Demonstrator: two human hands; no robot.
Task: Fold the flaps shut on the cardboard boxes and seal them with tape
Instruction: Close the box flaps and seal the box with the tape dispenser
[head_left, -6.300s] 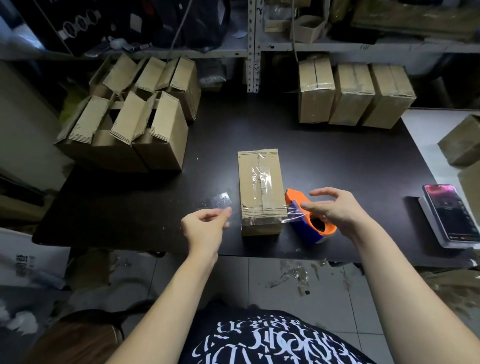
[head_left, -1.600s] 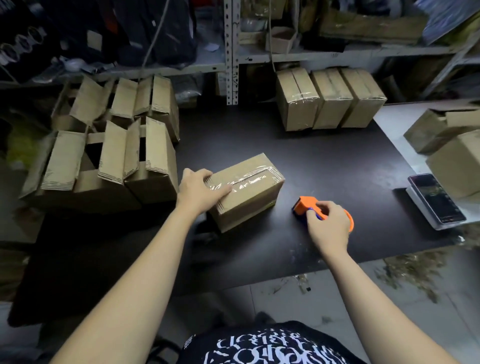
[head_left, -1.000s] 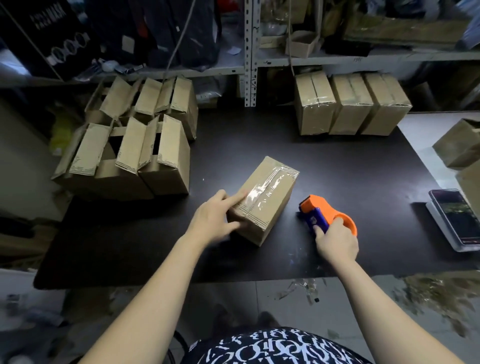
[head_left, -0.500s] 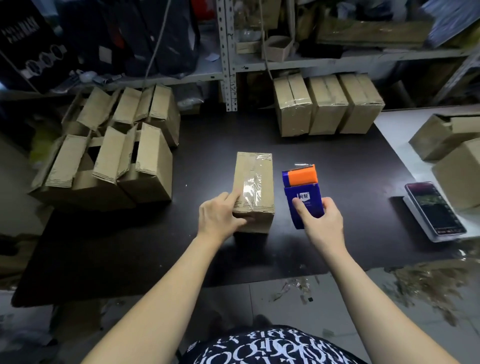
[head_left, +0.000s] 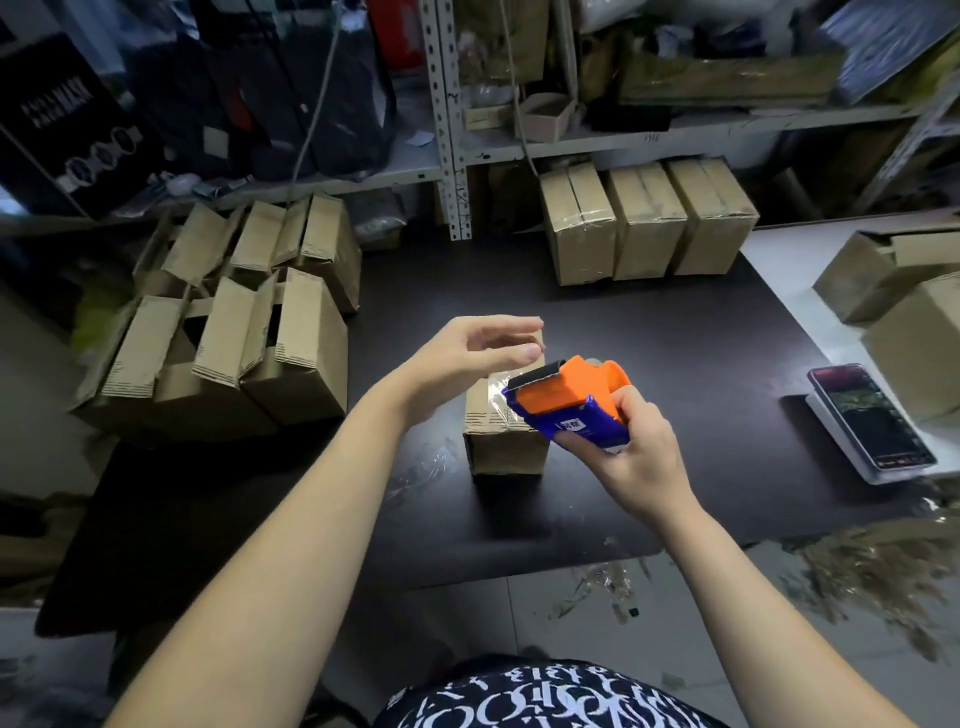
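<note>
right hand (head_left: 636, 452): grips orange-and-blue tape dispenser (head_left: 563, 402) | left hand (head_left: 467, 353): loosely open, empty, above taped brown cardboard box (head_left: 504, 441) | dark table (head_left: 675, 353)

Tape dispenser (head_left: 569, 402) held in right hand (head_left: 636, 457), left hand (head_left: 467, 358) spread loose over taped box (head_left: 506, 439), dark table (head_left: 675, 332) underneath

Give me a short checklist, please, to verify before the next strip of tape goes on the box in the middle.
1. Tape dispenser held in the right hand: ok.
2. Box flaps shut: ok.
3. Box flat on the table: ok.
4. Left hand steadying the box: not ok, it hovers open above it.
5. Free tape end ready at the blade: cannot tell.
6. Phone away from the box: ok.
</note>
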